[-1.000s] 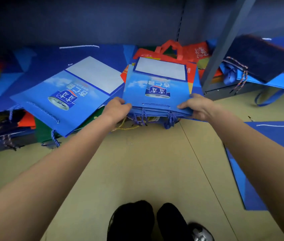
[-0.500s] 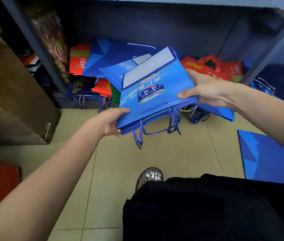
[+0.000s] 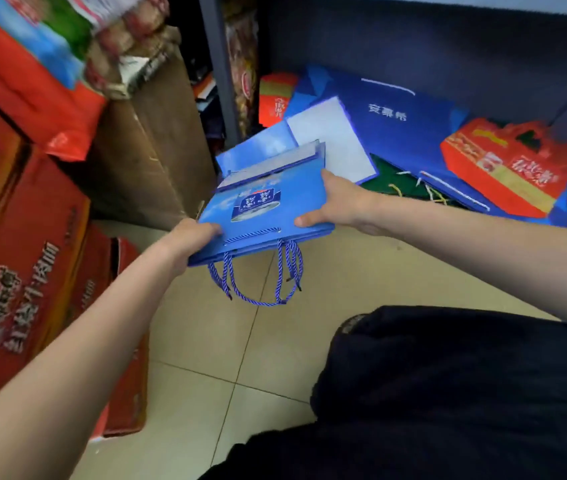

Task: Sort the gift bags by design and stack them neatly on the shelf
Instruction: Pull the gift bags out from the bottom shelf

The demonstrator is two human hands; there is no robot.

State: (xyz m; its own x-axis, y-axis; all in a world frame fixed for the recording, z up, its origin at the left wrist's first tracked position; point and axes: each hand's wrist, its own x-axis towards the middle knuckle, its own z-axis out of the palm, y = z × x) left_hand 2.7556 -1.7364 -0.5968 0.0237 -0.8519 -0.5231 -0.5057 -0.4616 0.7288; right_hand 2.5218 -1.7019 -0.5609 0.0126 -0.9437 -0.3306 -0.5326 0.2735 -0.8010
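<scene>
I hold a flat stack of light-blue gift bags point(image 3: 264, 206) with a can picture and blue rope handles hanging toward me. My left hand point(image 3: 190, 237) grips its near left corner, thumb on top. My right hand point(image 3: 335, 202) grips its right edge, thumb on top. The stack hangs above the floor in front of the low shelf. On the shelf lie another light-blue bag with a white panel point(image 3: 327, 140), a dark blue bag point(image 3: 396, 126), and red-orange bags point(image 3: 504, 168) at the right.
Red cartons point(image 3: 22, 258) are stacked at my left, with a brown cardboard box point(image 3: 150, 143) behind them. A grey shelf post point(image 3: 221, 74) stands left of the bag pile. Beige floor tiles point(image 3: 212, 358) lie below, and my dark-clothed knee point(image 3: 448, 393) fills the lower right.
I lifted the blue stack off the shelf pile and swung it left toward the boxes. The view turned left with it; both hands kept their grip.
</scene>
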